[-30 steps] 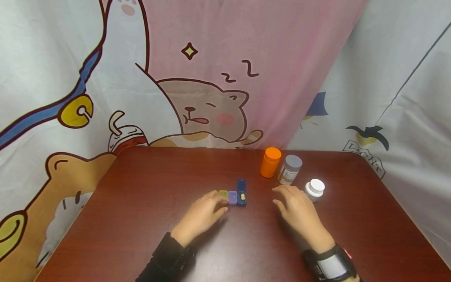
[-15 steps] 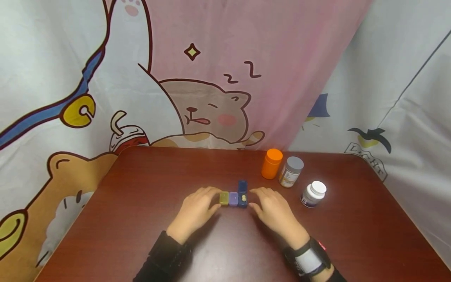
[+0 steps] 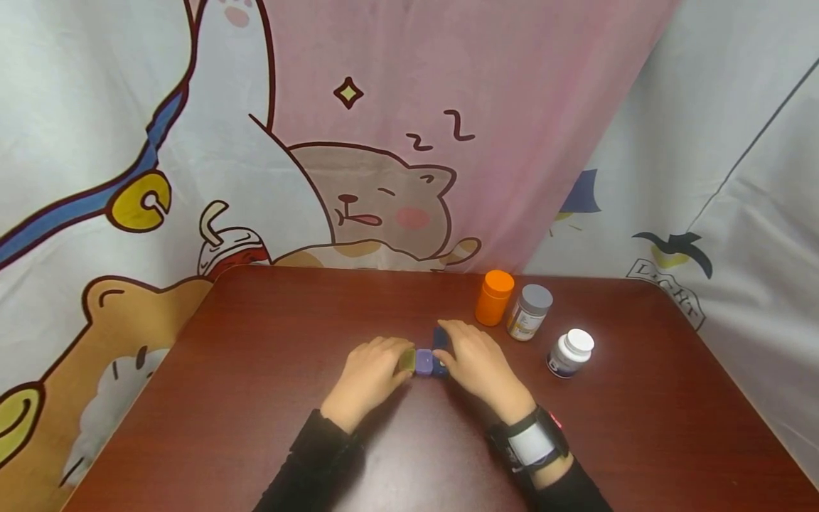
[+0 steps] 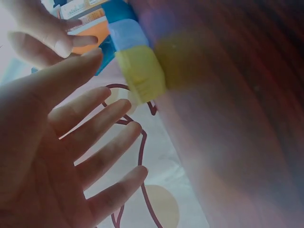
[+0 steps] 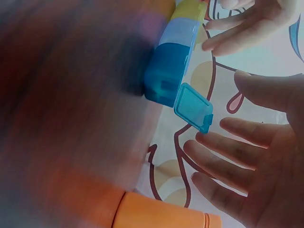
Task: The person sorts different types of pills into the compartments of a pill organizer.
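Note:
A small pill organizer point(image 3: 424, 362) with yellow, purple and blue compartments lies on the table. Its blue lid point(image 5: 194, 108) stands flipped up, while the yellow compartment point(image 4: 141, 73) looks closed. The left hand point(image 3: 370, 373) is at the yellow end, its fingers spread and loosely straight in the left wrist view. At the blue end hovers the right hand point(image 3: 481, 363), thumb over the open compartment and fingers beside the raised lid. In the right wrist view its fingers are extended and grip nothing. The right hand mostly covers the pale pills inside the blue compartment.
Behind the right hand stand an orange bottle point(image 3: 494, 299) and a grey-capped bottle point(image 3: 529, 313). A white bottle point(image 3: 569, 353) is farther right. The brown table point(image 3: 288, 313) ends at a cartoon-printed curtain point(image 3: 384, 199).
The right hand has moved left from near the bottles to the blue end of the organizer. The left hand shifted slightly and stays by the yellow end.

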### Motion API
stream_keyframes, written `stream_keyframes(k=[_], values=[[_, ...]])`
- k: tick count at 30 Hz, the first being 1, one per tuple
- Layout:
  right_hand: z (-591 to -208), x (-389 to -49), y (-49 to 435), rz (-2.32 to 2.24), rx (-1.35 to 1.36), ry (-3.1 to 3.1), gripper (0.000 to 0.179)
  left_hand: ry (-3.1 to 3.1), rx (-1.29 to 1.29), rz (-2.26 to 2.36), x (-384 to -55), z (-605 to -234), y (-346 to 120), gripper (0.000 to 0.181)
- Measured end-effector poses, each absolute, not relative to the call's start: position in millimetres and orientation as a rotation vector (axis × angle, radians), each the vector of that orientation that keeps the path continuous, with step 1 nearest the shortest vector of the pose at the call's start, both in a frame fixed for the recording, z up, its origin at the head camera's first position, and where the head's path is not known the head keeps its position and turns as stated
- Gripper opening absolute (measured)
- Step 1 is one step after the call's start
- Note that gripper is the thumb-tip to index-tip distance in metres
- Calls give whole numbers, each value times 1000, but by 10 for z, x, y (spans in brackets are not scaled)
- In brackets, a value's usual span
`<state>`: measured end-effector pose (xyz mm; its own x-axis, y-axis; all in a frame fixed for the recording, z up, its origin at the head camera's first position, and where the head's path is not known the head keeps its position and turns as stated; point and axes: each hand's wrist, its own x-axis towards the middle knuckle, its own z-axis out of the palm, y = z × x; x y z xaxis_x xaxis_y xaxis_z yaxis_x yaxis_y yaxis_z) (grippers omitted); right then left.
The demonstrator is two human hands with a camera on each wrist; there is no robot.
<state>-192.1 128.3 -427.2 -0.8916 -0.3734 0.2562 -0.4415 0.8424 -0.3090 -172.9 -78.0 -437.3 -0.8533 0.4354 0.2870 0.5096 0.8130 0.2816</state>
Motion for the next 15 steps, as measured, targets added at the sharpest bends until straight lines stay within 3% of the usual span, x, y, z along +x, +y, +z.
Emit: stream_keyframes(k=[8, 15], values=[[-4241, -1968, 1214, 534, 637, -2855, 53, -2809, -733, -484, -1796, -4430, -730, 47], [-4188, -1916, 1183, 502, 637, -2830, 40, -2790, -716, -463, -1817, -4466, -683, 35]])
